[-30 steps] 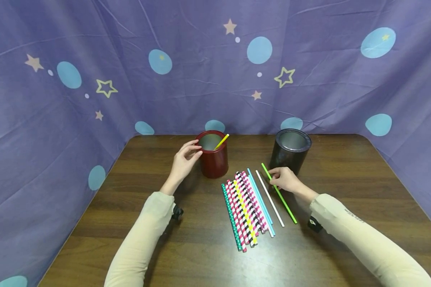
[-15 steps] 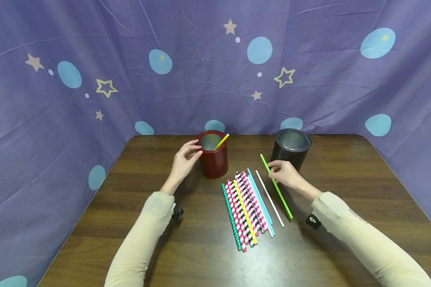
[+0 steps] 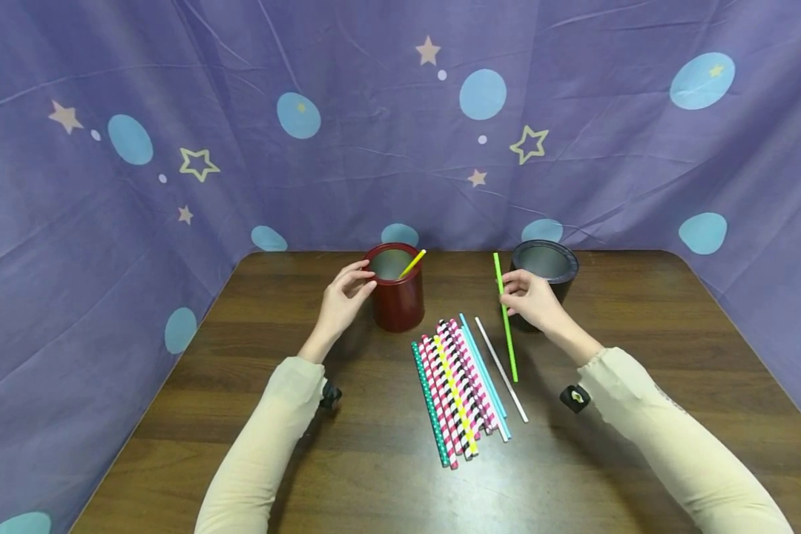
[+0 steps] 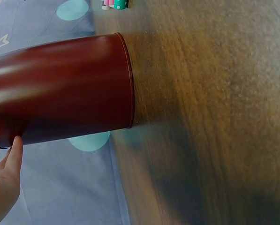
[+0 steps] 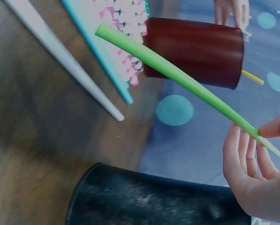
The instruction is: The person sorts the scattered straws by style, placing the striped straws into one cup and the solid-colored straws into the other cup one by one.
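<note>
A bright green straw is pinched between the thumb and fingers of my right hand, raised off the table and tilted, its long end hanging downward. Behind that hand stands a black canister, partly hidden by it in the head view. My left hand touches the left side of a dark red canister near its rim with fairly straight fingers. A yellow straw leans inside the red canister, its tip poking above the rim.
Between the canisters and me lies a row of several straws, striped and dotted. Beside it are blue straws and a separate white straw. The wooden table ends at a purple curtain.
My right hand has lifted the green straw up and away from me, beside the black canister, and the straw stands steeper. My left hand has stayed at the red canister.
</note>
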{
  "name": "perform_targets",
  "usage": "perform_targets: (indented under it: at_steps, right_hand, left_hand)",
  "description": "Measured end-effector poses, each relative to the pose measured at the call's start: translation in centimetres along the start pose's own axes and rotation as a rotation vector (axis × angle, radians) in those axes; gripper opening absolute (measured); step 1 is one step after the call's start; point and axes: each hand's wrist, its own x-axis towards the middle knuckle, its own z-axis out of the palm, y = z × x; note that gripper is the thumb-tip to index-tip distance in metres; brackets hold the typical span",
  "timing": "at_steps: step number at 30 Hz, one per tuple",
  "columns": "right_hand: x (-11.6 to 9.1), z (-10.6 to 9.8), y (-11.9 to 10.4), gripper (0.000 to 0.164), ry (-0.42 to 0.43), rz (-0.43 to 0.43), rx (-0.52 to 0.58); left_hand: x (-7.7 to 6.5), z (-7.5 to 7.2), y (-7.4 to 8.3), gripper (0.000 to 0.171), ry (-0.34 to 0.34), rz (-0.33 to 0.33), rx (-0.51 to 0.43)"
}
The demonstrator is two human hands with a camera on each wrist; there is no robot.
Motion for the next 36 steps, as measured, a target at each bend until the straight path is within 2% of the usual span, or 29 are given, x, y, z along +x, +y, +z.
perform_targets:
  at_steps: [12, 19, 20, 22, 26, 29, 33, 36]
  right_hand:
    - [0.9, 0.7, -2.3, 0.025, 0.08, -0.069, 0.245]
    - [1.2, 1.1, -3.4, 0.018, 0.113, -0.144, 0.4]
    - [1.8, 1.1, -2.5, 0.018, 0.112, -0.173, 0.438]
    - [3.2, 1.1, -0.6, 0.021, 0.12, -0.178, 0.496]
    - [8.3, 1.1, 7.2, 0.034, 0.123, -0.259, 0.584]
    - [11.3, 1.3, 11.4, 0.04, 0.144, -0.312, 0.617]
    - [12.9, 1.5, 12.8, 0.042, 0.16, -0.346, 0.678]
    - [13.1, 1.7, 12.0, 0.034, 0.134, -0.351, 0.747]
  left_hand:
    - [0.0, 0.1, -0.1, 0.022, 0.007, -0.012, -0.009]
    - [0.0, 0.0, 0.0, 0.022, 0.006, -0.012, -0.007]
    - [0.0, 0.0, 0.0, 0.022, 0.005, -0.011, -0.006]
    - [0.0, 0.0, 0.0, 0.022, 0.003, -0.01, -0.005]
    - [0.0, 0.1, 0.0, 0.022, 0.001, -0.007, -0.004]
    - [0.0, 0.1, 0.0, 0.022, 0.003, -0.004, -0.009]
    - [0.0, 0.1, -0.1, 0.022, 0.006, 0.0, -0.01]
    - [0.0, 0.1, -0.1, 0.022, 0.01, 0.006, -0.008]
